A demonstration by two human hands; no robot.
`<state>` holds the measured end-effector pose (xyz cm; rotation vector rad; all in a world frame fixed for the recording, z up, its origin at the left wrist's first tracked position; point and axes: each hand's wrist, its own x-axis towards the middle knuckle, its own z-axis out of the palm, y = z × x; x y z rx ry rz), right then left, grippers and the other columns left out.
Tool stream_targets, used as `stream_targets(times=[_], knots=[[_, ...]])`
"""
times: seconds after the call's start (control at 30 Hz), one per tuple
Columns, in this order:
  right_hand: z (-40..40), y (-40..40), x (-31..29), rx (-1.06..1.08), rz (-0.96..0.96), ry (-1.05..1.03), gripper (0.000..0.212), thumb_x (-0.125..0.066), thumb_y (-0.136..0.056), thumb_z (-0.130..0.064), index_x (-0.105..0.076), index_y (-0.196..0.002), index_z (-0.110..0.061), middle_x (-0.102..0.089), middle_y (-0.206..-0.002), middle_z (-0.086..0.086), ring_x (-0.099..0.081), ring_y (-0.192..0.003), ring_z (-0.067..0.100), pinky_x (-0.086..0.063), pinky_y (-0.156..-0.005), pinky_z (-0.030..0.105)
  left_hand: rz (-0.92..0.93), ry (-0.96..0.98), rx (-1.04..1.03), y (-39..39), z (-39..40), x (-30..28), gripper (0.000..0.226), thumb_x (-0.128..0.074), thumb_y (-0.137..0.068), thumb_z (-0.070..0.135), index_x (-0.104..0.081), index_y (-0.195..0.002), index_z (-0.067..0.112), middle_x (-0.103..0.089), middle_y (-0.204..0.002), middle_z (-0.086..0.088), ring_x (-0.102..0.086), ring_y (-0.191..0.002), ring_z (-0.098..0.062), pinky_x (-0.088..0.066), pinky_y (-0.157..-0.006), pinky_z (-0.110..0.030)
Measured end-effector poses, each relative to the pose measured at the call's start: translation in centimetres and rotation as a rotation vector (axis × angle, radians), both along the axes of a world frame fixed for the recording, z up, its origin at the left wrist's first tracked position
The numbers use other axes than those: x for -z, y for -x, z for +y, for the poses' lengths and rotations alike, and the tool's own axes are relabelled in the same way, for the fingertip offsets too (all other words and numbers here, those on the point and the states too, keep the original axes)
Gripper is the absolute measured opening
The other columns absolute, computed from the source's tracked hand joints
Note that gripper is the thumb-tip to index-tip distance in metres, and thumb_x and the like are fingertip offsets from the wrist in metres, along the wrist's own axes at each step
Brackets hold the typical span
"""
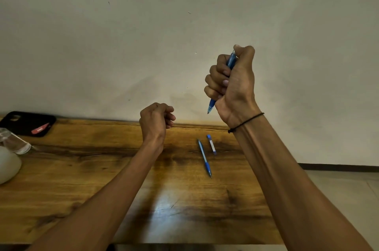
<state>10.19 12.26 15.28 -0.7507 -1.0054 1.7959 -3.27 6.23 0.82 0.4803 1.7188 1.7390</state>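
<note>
Right hand [231, 84]: raised well above the tabletop [102, 179], near its far right corner, fingers wrapped in a fist round the blue pencil [231, 61]. The thumb sits over the top end and the pointed tip pokes out below the little finger, aimed downward. Left hand [155, 119]: held above the far edge near the middle, well apart from the right, fingers loosely curled, with nothing visible in it.

Step in hand, as I judge it: working the push-button with the thumb. To do it well I keep the barrel upright and press straight down the axis, not sideways. I loosen the fist slightly so that the fingers do not choke the barrel, and I watch the tip. Whether anything shows at the point is too small to tell.

Materials noted:
- The held pencil is smooth translucent blue plastic, slender and round, tapering to a dark cone.
- A second blue pencil [204, 158] lies flat towards the far right of the tabletop, tip towards me, with a darker grip section.
- A short blue tube [211, 144] lies just beside it, apart.
- The tabletop is varnished wood with strong dark grain and a glossy glare patch near the near edge.
- A black phone [26, 122] lies at the far left corner, with a clear glass [14, 142] and a white rounded object [8, 164] at the left edge.
- A thin black cord [244, 122] circles my right wrist.
</note>
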Motion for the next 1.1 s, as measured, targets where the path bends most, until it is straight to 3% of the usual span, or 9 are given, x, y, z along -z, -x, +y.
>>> stream_targets(times=[0.57, 0.73, 1.1], knots=[[0.07, -0.03, 0.15, -0.007, -0.004, -0.008, 0.061, -0.026, -0.107, -0.045, -0.031, -0.052, -0.02, -0.024, -0.043, -0.007, -0.016, -0.039, 0.01, -0.018, -0.041, 0.019, 0.006, 0.005, -0.003, -0.06, 0.0, -0.11, 0.025, -0.054, -0.093, 0.011, -0.076, -0.082, 0.007, -0.07, -0.066, -0.01, -0.061, -0.059, -0.019, -0.051, -0.054, -0.028], [0.06, -0.16, 0.03, -0.001, -0.011, -0.005, 0.059, -0.027, -0.107, -0.047, -0.029, -0.054, -0.02, -0.023, -0.043, -0.007, -0.016, -0.04, 0.01, -0.018, -0.041, 0.02, -0.009, -0.012, 0.002, -0.38, -0.12, -0.43, 0.024, -0.056, -0.083, 0.02, -0.075, -0.08, 0.007, -0.07, -0.064, -0.009, -0.061, -0.057, -0.018, -0.05, -0.053, -0.028], [0.01, -0.18, 0.09, 0.006, -0.007, 0.003, 0.058, -0.027, -0.106, -0.046, -0.029, -0.055, -0.02, -0.023, -0.043, -0.007, -0.015, -0.04, 0.01, -0.018, -0.04, 0.02, 0.001, 0.003, -0.002, -0.3, -0.05, -0.34, 0.024, -0.055, -0.092, 0.009, -0.076, -0.08, 0.007, -0.07, -0.065, -0.01, -0.061, -0.058, -0.018, -0.05, -0.055, -0.029]])
